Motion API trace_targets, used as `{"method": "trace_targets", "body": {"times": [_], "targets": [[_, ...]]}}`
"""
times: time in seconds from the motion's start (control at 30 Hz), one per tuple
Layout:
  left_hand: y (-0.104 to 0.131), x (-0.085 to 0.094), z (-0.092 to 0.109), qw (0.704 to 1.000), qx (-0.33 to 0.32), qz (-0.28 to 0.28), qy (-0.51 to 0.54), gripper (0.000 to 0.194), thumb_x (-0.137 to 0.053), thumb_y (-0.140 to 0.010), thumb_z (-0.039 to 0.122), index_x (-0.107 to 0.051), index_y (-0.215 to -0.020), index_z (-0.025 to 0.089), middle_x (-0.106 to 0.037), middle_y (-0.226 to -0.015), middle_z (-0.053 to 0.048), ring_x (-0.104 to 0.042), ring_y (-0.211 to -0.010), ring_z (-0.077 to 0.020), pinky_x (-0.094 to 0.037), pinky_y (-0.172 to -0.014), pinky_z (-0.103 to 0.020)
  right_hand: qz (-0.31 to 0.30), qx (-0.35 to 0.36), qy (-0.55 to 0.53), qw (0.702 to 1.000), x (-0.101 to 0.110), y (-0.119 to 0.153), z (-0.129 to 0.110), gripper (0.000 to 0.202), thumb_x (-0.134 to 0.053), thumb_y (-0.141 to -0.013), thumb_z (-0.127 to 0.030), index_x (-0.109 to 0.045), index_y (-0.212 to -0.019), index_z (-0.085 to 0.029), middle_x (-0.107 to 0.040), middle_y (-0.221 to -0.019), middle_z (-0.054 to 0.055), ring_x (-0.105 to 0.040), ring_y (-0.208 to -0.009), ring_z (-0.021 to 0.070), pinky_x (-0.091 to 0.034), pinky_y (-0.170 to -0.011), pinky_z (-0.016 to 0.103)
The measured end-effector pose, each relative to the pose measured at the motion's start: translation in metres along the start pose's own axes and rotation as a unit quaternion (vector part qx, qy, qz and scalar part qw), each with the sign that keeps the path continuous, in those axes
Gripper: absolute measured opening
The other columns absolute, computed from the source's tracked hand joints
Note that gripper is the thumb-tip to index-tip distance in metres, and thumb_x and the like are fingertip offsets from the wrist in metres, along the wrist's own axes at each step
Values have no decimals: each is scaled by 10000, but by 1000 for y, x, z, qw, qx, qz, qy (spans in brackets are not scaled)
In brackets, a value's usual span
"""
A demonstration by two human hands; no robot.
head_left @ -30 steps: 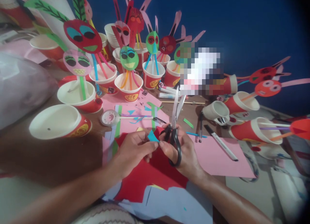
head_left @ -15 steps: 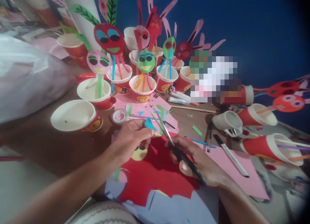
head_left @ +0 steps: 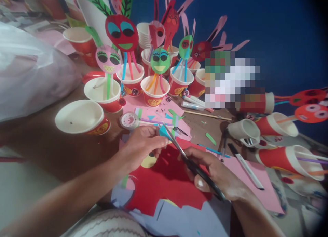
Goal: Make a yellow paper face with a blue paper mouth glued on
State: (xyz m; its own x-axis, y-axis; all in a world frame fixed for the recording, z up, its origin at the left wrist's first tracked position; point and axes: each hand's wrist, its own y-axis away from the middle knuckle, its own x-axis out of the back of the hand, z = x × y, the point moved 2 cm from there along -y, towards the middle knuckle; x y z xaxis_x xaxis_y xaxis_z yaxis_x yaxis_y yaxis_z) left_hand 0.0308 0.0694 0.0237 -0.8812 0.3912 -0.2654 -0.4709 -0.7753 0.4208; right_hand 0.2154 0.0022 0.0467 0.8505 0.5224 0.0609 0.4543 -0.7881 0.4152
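Note:
Between thumb and fingers, my left hand pinches a small piece of blue paper. My right hand is closed around the black handles of the scissors. The blades point up and to the left, beside the blue paper, and look nearly closed. Below both hands lies a large red paper with ragged edges. A yellow round piece with a dark spot shows under my left hand, partly covered by it.
Paper cups with decorated faces on straws, such as a green face, stand behind. A wide cup is at the left, near a plastic bag. A white mug, a marker and pink paper are at the right.
The scissor blades have drawn closer together at the blue paper. My right hand and the scissors appear slightly further right. The whole view has shifted a little.

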Motion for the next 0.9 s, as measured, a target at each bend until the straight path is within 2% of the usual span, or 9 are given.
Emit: {"method": "trace_targets", "body": {"times": [0.1, 0.23, 0.4, 0.53, 0.63, 0.73, 0.9], "targets": [[-1, -1, -1, 1000, 0, 1, -3, 104, -603, -659, 215, -569, -583, 153, -549, -511, 35, -473, -419, -67, -386, -453, -210, 4, 0, 7, 1000, 1, 0, 3, 410, -643, -734, -474, -564, -1044, -218, -538, -690, -23, -463, -568, 110, -414, -558, 226], [-1, -1, -2, 1000, 8, 10, -9, 112, -598, -651, 212, -557, -563, 157, -537, -490, 39, -476, -417, -72, -374, -443, -211, 8, -2, 25, 1000, 2, 0, 6, 331, -663, -729, -414, -581, -991, -228, -604, -794, 2, -532, -694, 150, -449, -634, 246], [-3, -1, -3, 1000, 17, 15, -5, 106, -608, -631, 203, -552, -555, 155, -536, -489, 41, -478, -416, -72, -387, -442, -214, 22, -17, 49, 998, 4, 2, 11, 366, -685, -701, -387, -589, -1018, -232, -610, -870, 23, -531, -722, 169, -427, -607, 247], [-3, -2, -2, 999, 30, 20, 4, 113, -616, -618, 202, -550, -540, 154, -544, -497, 37, -468, -406, -70, -387, -428, -215, 21, -15, 40, 999, 5, 3, 10, 370, -696, -688, -397, -595, -995, -216, -560, -743, -3, -487, -644, 144, -389, -564, 233], [-2, -2, -2, 999, 33, 13, 5, 112, -614, -608, 202, -553, -528, 153, -546, -494, 34, -465, -399, -73, -383, -416, -218, 7, -21, 7, 1000, 5, 4, 10, 331, -668, -724, -410, -588, -967, -200, -499, -645, -30, -429, -554, 108, -371, -528, 222], [-3, -2, -3, 999, 37, 8, 4, 98, -606, -604, 198, -560, -530, 151, -554, -496, 30, -465, -394, -71, -380, -416, -216, 6, -20, -5, 1000, 5, 4, 10, 314, -654, -750, -397, -583, -985, -202, -501, -645, -34, -427, -549, 99, -384, -542, 218], [-4, -2, -5, 999, 38, 10, 9, 89, -602, -599, 197, -568, -533, 150, -556, -489, 29, -467, -392, -71, -383, -418, -213, 4, -29, 41, 999, 5, 4, 10, 340, -677, -725, -388, -581, -1001, -214, -558, -722, -11, -474, -624, 127, -405, -565, 225]]}}
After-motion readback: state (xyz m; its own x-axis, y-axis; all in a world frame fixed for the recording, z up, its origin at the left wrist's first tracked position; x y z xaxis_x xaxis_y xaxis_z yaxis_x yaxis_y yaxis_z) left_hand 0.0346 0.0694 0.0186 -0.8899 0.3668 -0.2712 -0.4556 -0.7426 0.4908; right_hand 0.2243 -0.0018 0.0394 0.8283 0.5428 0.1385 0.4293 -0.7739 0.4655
